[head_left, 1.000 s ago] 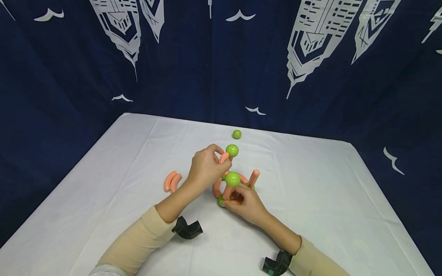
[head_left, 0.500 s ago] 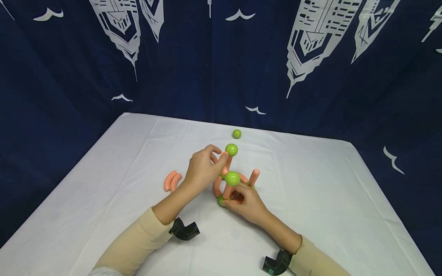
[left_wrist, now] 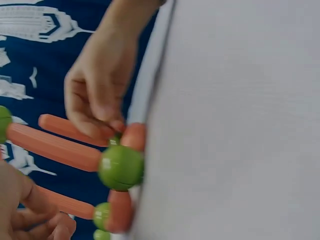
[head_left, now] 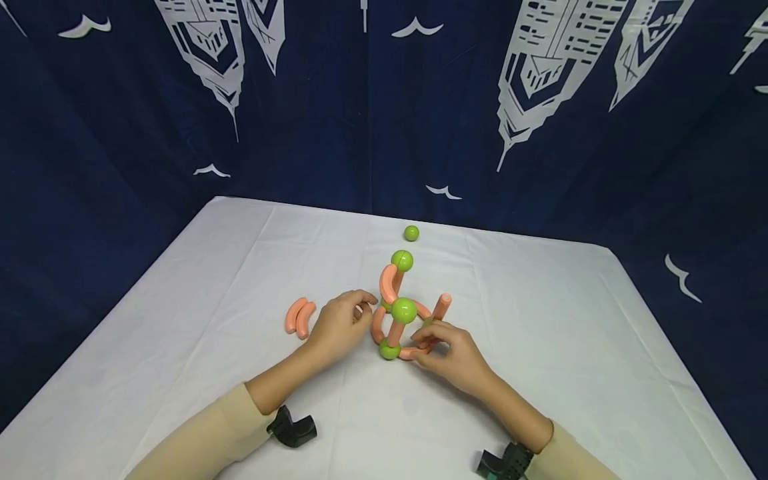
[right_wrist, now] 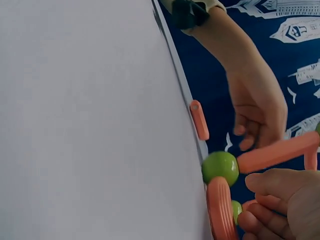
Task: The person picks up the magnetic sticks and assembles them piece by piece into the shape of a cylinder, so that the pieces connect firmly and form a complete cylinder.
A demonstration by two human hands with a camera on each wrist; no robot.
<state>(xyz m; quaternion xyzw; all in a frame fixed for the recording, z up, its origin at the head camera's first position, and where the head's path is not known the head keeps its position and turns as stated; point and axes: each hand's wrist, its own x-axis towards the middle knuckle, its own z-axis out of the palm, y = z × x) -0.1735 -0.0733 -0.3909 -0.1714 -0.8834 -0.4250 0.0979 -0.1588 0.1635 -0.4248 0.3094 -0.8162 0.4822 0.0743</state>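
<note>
A frame of green balls and salmon-coloured tubes stands mid-table in the head view. Curved tubes join its low balls, including the front one (head_left: pixel 389 349). Straight tubes rise to a front upper ball (head_left: pixel 405 311) and a rear upper ball (head_left: pixel 403 261); a third upright tube (head_left: pixel 442 305) has a bare top end. An arched tube (head_left: pixel 387 284) links to the rear upper ball. My left hand (head_left: pixel 339 325) is just left of the frame, fingers loosely bent around nothing. My right hand (head_left: pixel 454 360) is at the frame's lower right, fingertips beside the low curved tube (head_left: pixel 409 353), loosely bent.
Two loose curved tubes (head_left: pixel 294 315) lie side by side on the white tablecloth (head_left: pixel 576 347), left of my left hand. A single green ball (head_left: pixel 411 233) rests near the back edge. A dark blue printed curtain (head_left: pixel 372 120) hangs behind the table.
My left hand has let go of the arched tube, which stays on the frame, and has moved down and left. My right hand has let go of the front upright and drawn back rightward.
</note>
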